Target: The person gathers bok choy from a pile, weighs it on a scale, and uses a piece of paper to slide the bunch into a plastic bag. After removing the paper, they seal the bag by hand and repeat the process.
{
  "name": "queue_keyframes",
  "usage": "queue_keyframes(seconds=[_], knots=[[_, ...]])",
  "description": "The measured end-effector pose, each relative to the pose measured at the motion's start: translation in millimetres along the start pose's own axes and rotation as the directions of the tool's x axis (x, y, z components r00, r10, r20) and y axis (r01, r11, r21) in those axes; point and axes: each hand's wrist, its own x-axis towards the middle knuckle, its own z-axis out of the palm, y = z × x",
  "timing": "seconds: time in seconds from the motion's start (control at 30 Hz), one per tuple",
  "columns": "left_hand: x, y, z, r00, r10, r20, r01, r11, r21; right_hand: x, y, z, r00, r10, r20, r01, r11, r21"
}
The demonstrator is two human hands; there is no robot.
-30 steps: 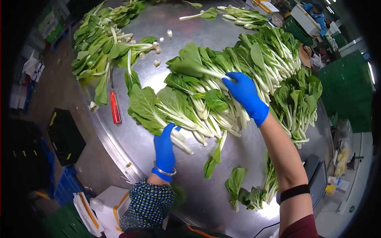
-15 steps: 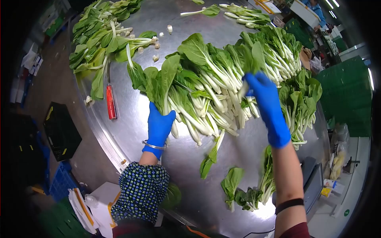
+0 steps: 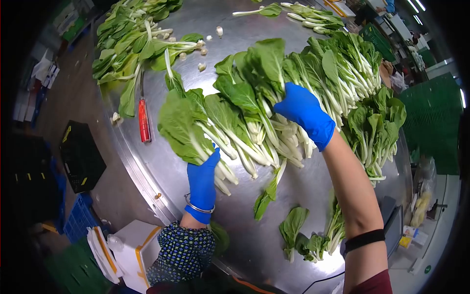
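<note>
My left hand (image 3: pixel 201 181), in a blue glove with a bangle at the wrist, is closed around the white stems of a leafy bok choy (image 3: pixel 182 128) at the left end of the long pile. My right hand (image 3: pixel 307 115), also gloved in blue, grips another bok choy (image 3: pixel 270 61) above the middle of the pile; its fingers are partly hidden. Between and beyond both hands lies the row of bok choy (image 3: pixel 254 147), white stems toward me, leaves away. A red-handled knife (image 3: pixel 144 121) rests on the metal table (image 3: pixel 235 210) to the left.
Loose greens (image 3: pixel 129 44) lie at the back left, near cut stem ends (image 3: pixel 201 66). A few small bok choy (image 3: pixel 293 225) are scattered at the front. To the right stand another bunch (image 3: pixel 374 127) and a scale (image 3: pixel 387 220). A white foam box (image 3: pixel 134 250) stands beside the table's left edge.
My right hand has moved left and slightly down onto the pile, bringing a bok choy. My left hand has shifted slightly down and right, and its bok choy now leans left. The view has shifted slightly.
</note>
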Motion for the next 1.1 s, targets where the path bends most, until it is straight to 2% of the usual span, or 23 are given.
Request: queue_keyframes(seconds=[0.03,0.07,0.1,0.13,0.2,0.23,0.33,0.37,0.4,0.47,0.5,0.53,0.6,0.67,0.7,0.73,0.83,0.9,0.93,1.0,1.03,1.07,1.1], knots=[[-2.3,-2.9,-1.0,1.000,-0.020,-0.004,0.021,0.997,0.071,-2.1,-2.8,6.3,1.000,-0.002,0.006,0.002,1.000,0.002],[-4.1,-5.6,-1.0,0.999,-0.038,-0.006,0.038,0.989,0.142,-2.6,-6.3,15.5,0.991,-0.039,-0.128,0.035,0.999,-0.032],[-5.7,-9.0,0.2,0.997,-0.076,0.015,0.074,0.988,0.134,-1.5,-8.0,22.3,0.962,-0.079,-0.261,0.063,0.996,-0.071],[-6.5,-12.9,2.0,0.997,-0.073,0.015,0.070,0.988,0.135,1.3,-7.6,26.0,0.961,-0.080,-0.263,0.064,0.996,-0.069],[-9.8,-19.7,2.4,0.996,-0.056,0.063,0.053,0.997,0.056,11.3,-5.2,37.2,0.957,-0.057,-0.283,0.075,0.996,0.055],[-13.3,-20.0,0.0,0.996,-0.063,0.062,0.062,0.998,0.011,20.4,7.1,45.0,0.927,-0.080,-0.368,0.137,0.982,0.133],[-24.4,-13.4,-10.1,0.994,-0.101,0.050,0.099,0.995,0.028,-3.4,15.0,20.8,0.901,0.102,-0.421,0.122,0.872,0.473],[-28.9,-12.0,-7.7,0.995,-0.078,0.062,0.073,0.994,0.087,-14.7,23.5,19.4,0.884,0.098,-0.456,0.152,0.864,0.480],[-30.3,-14.8,-5.9,0.995,-0.084,0.055,0.080,0.994,0.080,-27.1,22.2,21.7,0.889,0.092,-0.449,0.151,0.867,0.475],[-30.1,-18.2,2.8,0.957,-0.279,0.079,0.267,0.954,0.134,-51.4,18.9,25.9,0.909,0.236,-0.344,0.053,0.753,0.656],[-28.1,-19.7,12.1,0.955,-0.278,0.107,0.273,0.960,0.062,-58.6,13.2,28.4,0.952,0.251,-0.178,-0.059,0.717,0.694],[-25.7,-21.1,22.5,0.952,-0.275,0.137,0.279,0.960,-0.005,-58.1,15.7,51.6,0.932,0.149,-0.331,0.059,0.837,0.544],[-15.2,-31.2,37.3,0.979,-0.132,0.156,0.154,0.977,-0.144,-60.5,6.9,71.9,0.900,0.033,-0.434,0.063,0.976,0.206],[0.6,-41.1,40.8,0.976,-0.137,0.168,0.163,0.975,-0.153,-68.3,-15.2,83.4,0.864,0.100,-0.494,0.043,0.962,0.269],[5.3,-40.0,44.4,0.974,-0.144,0.177,0.173,0.972,-0.160,-73.3,-26.6,76.2,0.905,0.162,-0.395,-0.029,0.947,0.321],[9.3,-38.8,49.5,0.970,-0.144,0.196,0.188,0.956,-0.224,-77.5,-34.7,72.9,0.907,0.162,-0.388,-0.039,0.952,0.305],[18.0,-30.4,50.7,0.965,-0.118,0.234,0.162,0.971,-0.177,-82.5,-36.4,81.1,0.892,0.125,-0.435,0.022,0.948,0.318],[17.2,-19.7,48.5,0.908,-0.230,0.351,0.301,0.940,-0.162,-89.6,-38.8,81.5,0.865,0.091,-0.494,0.139,0.902,0.409],[16.8,-18.9,42.7,0.906,-0.229,0.356,0.300,0.941,-0.159,-95.8,-39.9,82.1,0.862,0.095,-0.498,0.138,0.902,0.410],[11.6,-19.6,29.6,0.869,-0.335,0.364,0.378,0.924,-0.052,-111.1,-46.2,77.6,0.896,0.086,-0.436,0.200,0.799,0.567],[-0.8,-19.4,22.4,0.897,-0.238,0.373,0.283,0.957,-0.069,-122.7,-49.8,75.4,0.924,0.073,-0.376,0.196,0.755,0.626],[-12.2,-23.4,7.7,0.916,-0.214,0.339,0.234,0.972,-0.019,-140.8,-61.6,59.7,0.955,0.096,-0.280,0.162,0.619,0.768],[-24.3,-25.5,-8.2,0.931,-0.165,0.325,0.186,0.982,-0.033,-155.4,-68.3,70.2,0.932,0.080,-0.353,0.197,0.707,0.680]])
